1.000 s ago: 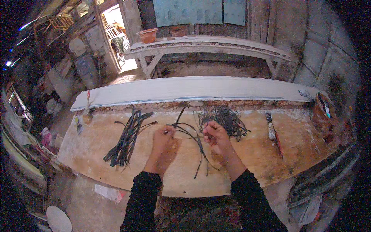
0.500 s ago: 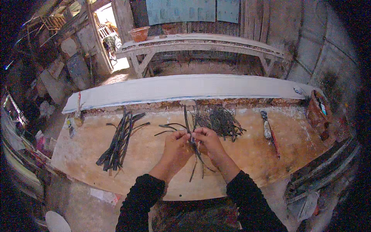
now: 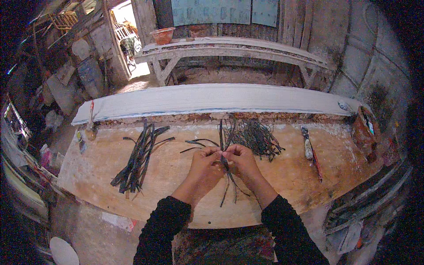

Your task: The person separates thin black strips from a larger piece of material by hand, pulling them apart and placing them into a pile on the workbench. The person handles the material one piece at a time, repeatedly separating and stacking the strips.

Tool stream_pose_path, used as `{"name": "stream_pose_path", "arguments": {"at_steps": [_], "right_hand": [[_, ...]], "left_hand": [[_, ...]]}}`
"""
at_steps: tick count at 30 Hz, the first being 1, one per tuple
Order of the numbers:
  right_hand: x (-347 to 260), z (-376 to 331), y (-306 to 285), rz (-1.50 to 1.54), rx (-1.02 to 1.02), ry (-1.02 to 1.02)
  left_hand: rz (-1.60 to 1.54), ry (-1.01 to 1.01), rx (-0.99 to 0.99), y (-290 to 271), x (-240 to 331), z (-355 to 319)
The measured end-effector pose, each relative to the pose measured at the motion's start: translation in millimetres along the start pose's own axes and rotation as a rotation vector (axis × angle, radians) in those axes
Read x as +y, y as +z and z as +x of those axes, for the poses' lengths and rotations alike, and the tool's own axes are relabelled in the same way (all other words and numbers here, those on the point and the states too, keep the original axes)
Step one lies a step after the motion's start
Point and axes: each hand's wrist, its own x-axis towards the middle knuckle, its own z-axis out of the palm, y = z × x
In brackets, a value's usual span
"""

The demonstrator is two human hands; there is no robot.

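Note:
Over the middle of a wooden board [image 3: 176, 207], both my hands meet fingertip to fingertip. My left hand [image 3: 206, 162] and my right hand [image 3: 240, 160] each pinch a small group of thin black strips [image 3: 221, 132], whose ends stick out above, to the left and below the fingers. How the strips cross between the fingertips is hidden. Left of my hands lies a loose bundle of wider black strips [image 3: 137, 161]. Just beyond my right hand sits a tangled heap of thin dark strips [image 3: 259, 138].
A long white slab [image 3: 212, 99] borders the board's far side. To the right lie a tool with a red handle [image 3: 316, 165] and a brown container [image 3: 365, 126]. A brush [image 3: 91, 121] rests at the far left. Behind stands a bench [image 3: 238, 51] with a clay-coloured bowl [image 3: 163, 36].
The view has shifted slightly. My hands have drawn closer together at the fingertips, still pinching the strips, and the upper strip now stands more upright.

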Motion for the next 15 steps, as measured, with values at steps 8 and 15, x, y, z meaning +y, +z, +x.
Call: {"name": "stream_pose_path", "arguments": {"at_steps": [8, 15], "right_hand": [[21, 13, -7, -0.138, 0.042, -0.113], [18, 14, -6, -0.262, 0.084, -0.171]], "left_hand": [[0.005, -0.037, 0.010, -8, -3, 2], [0.025, -0.049, -0.020, 5, 5, -5]]}}
